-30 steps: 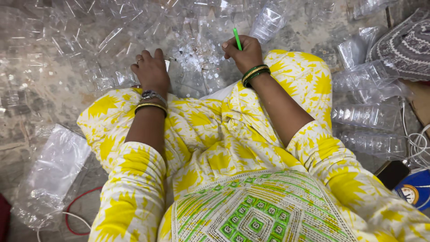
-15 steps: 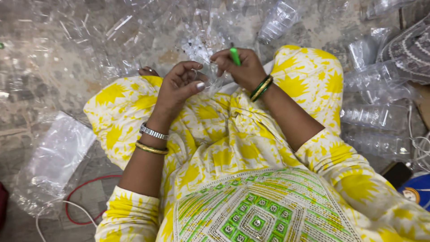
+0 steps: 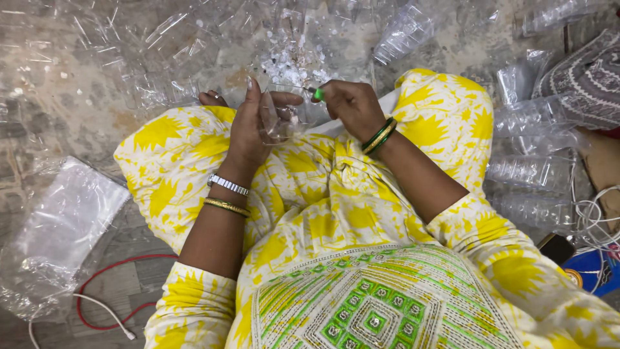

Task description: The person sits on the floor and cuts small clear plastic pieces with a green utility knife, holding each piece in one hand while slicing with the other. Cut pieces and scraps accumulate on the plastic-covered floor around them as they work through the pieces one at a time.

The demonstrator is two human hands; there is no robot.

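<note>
I sit cross-legged in yellow-and-white clothing. My left hand (image 3: pixel 253 129) holds a small clear plastic piece (image 3: pixel 279 123) upright over my lap, fingers curled around it. My right hand (image 3: pixel 352 106) grips a thin green-handled tool (image 3: pixel 318 94) whose tip points left at the top of the clear piece. Both hands meet just above my knees. A silver bracelet and a gold bangle are on my left wrist, green and gold bangles on my right.
Several clear plastic pieces (image 3: pixel 194 45) lie scattered over the floor ahead. Stacks of clear cups (image 3: pixel 533 171) lie at right, next to white cables (image 3: pixel 597 213). A clear plastic bag (image 3: pixel 61 226) and a red cable (image 3: pixel 103 284) lie at left.
My left hand has left the floor, picked up a clear piece and brought it over my lap. My right hand with the green tool has moved in to meet it.
</note>
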